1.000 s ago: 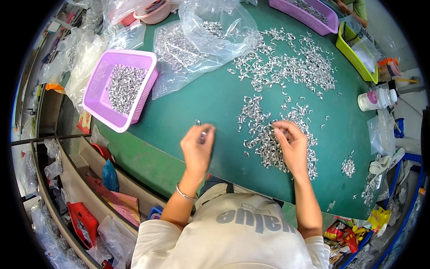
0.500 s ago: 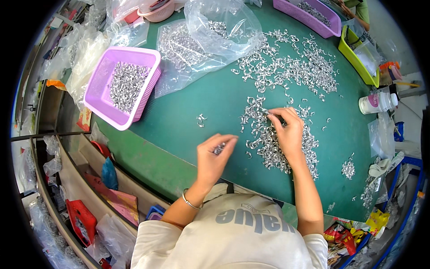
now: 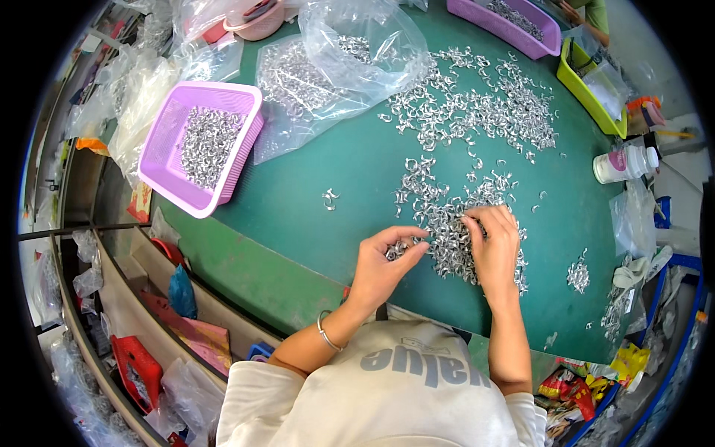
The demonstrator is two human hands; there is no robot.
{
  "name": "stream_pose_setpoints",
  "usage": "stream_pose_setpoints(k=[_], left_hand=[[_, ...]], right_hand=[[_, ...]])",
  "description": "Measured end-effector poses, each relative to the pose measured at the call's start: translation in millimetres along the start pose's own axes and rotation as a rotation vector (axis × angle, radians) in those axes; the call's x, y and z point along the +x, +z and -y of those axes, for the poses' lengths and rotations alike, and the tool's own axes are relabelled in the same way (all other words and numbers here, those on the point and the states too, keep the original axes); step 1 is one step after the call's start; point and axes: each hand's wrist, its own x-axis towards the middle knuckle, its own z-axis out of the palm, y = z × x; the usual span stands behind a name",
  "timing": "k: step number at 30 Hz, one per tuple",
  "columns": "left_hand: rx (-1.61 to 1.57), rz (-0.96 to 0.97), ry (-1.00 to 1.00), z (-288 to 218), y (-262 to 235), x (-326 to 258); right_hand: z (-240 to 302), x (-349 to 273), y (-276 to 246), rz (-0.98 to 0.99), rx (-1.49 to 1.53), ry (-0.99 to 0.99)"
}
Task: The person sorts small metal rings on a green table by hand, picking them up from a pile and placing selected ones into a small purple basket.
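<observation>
Sorting through small curved silvery pieces [image 3: 447, 257] by hand looks like the step under way; they lie in a loose pile on the green table [image 3: 298, 216]. At about eight o'clock of that pile, the left hand [image 3: 378, 267] is half curled, its thumb and forefinger slightly parted, with a few pieces held inside the curl. The right hand [image 3: 494, 242] is on the pile's three o'clock side, thumb and fingertips nearly together down among the pieces; whether it has hold of one I cannot tell. Taking up a single piece calls for a fine fingertip pinch, since the pieces overlap and could hook together.

A tiny cluster [image 3: 330, 198] lies apart at ten o'clock, with a lilac basket [image 3: 240, 156] of similar pieces farther out that way. A wide scatter [image 3: 491, 112] spreads at twelve, and a small heap [image 3: 579, 276] sits near four.

As for writing, large grey lettering [image 3: 417, 365] crosses the pale shirt [image 3: 372, 410] at six o'clock, inverted in this view. The white bottle [image 3: 622, 165] at two carries a purplish label, its print too small to read. Bright printed packets [image 3: 570, 391] lie at five.
</observation>
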Motion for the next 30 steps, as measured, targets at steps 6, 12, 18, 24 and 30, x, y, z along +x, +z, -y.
stream_pose_setpoints(k=[6,12,18,24,30], left_hand=[[-0.025,0.012,0.042,-3.0,5.4,-5.2],[0.0,0.007,0.098,-14.7,8.3,-12.7],[-0.016,0.022,0.135,-26.0,7.1,-14.5],[-0.076,0.103,0.064,-30.0,1.4,-18.5],[-0.106,0.137,0.122,-29.7,0.8,-20.3]], right_hand=[[6.9,-13.8,-4.4,0.242,0.874,0.518],[26.7,-21.9,-7.1,0.252,1.19,0.546],[33.9,-20.1,-19.8,0.174,0.926,0.286],[39.9,-21.0,-25.1,0.148,0.892,0.207],[48.6,-21.2,-30.8,0.085,0.774,0.127]])
